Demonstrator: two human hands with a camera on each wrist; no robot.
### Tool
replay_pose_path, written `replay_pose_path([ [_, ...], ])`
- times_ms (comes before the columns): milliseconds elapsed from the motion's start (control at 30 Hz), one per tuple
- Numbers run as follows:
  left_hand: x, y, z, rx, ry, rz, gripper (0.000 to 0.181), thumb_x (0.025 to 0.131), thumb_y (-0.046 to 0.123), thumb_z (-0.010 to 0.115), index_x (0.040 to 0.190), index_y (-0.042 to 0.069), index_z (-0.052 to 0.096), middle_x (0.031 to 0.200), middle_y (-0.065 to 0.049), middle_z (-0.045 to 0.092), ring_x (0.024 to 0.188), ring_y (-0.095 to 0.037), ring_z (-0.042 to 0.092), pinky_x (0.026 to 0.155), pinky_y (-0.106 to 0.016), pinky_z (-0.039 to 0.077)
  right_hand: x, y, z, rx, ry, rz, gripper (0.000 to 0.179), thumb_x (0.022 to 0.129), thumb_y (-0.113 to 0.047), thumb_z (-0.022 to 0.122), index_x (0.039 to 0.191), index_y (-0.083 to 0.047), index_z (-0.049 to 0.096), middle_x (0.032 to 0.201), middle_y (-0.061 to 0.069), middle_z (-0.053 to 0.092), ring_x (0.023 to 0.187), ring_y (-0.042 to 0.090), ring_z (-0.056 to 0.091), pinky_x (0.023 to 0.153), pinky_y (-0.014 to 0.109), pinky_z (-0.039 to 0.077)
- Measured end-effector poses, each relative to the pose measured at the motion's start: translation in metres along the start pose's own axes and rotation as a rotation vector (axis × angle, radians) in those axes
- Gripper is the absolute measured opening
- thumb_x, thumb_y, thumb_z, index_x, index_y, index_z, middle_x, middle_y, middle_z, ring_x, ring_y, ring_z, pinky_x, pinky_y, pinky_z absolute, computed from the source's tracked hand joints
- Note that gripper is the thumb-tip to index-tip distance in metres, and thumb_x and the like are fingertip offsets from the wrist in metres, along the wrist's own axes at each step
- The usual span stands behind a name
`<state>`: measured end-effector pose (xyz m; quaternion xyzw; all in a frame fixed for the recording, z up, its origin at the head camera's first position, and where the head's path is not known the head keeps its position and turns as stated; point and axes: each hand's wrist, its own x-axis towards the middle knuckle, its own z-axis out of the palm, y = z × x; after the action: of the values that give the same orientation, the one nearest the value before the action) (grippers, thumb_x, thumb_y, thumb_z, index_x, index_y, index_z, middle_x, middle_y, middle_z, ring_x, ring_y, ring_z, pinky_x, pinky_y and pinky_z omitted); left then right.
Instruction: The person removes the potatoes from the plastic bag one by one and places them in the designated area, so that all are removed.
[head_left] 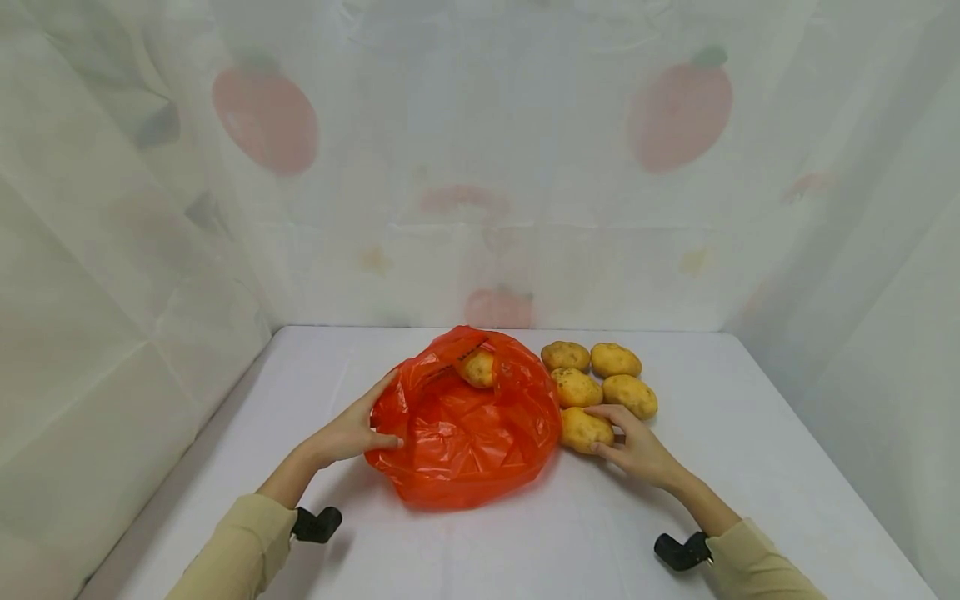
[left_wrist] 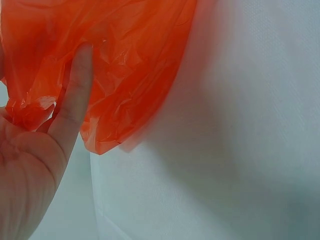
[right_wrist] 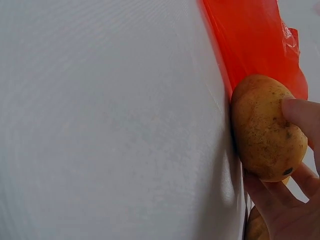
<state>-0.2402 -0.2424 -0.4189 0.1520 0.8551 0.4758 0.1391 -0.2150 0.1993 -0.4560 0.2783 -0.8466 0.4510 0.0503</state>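
Observation:
A red plastic bag (head_left: 465,442) lies on the white table with its mouth spread. One potato (head_left: 478,368) shows in the upper part of the bag. My left hand (head_left: 348,433) holds the bag's left edge, the thumb (left_wrist: 77,87) lying over the film; its other fingers are mostly hidden. On the bag's right side my right hand (head_left: 637,450) grips a yellow-brown potato (right_wrist: 267,130) between thumb and fingers. That potato is low by the table, right beside the red film.
Several more potatoes (head_left: 576,387) lie grouped behind the right hand, close to the bag's right side. The white table (head_left: 525,550) is bounded by pale printed curtains (head_left: 570,250) at the back and both sides. Black wrist cameras (head_left: 681,552) sit at the cuffs.

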Motion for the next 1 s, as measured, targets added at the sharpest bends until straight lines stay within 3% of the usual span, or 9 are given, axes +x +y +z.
replay_pose_path([
  [600,0.001,-0.003,0.000,0.009,0.005,-0.009,0.101,0.075,0.012,0.075,0.148,0.032,0.008,0.151,-0.008,0.016,0.128,-0.037,0.031,0.092,-0.050,0.045,0.000,-0.005,-0.001,-0.016,-0.003,-0.002,0.045,0.080,0.006,0.064,0.123,0.007,0.050,0.121,0.024,0.049,0.111,0.038,0.047,0.084,0.045,0.050],
  [733,-0.002,0.003,0.001,0.004,0.004,-0.003,0.100,0.076,0.010,0.073,0.149,0.029,0.008,0.151,-0.010,0.016,0.128,-0.038,0.030,0.092,-0.050,0.046,0.000,-0.004,-0.002,-0.013,-0.009,0.001,0.047,0.081,0.004,0.065,0.125,0.006,0.049,0.122,0.024,0.048,0.112,0.038,0.046,0.084,0.045,0.050],
  [1000,-0.001,0.000,0.001,-0.005,0.000,-0.012,0.101,0.074,0.014,0.076,0.148,0.033,0.009,0.151,-0.007,0.016,0.128,-0.036,0.032,0.090,-0.047,0.047,-0.002,0.035,0.004,-0.034,-0.009,0.022,0.050,0.083,-0.008,0.067,0.129,-0.006,0.048,0.127,0.013,0.047,0.116,0.030,0.045,0.085,0.038,0.051],
])
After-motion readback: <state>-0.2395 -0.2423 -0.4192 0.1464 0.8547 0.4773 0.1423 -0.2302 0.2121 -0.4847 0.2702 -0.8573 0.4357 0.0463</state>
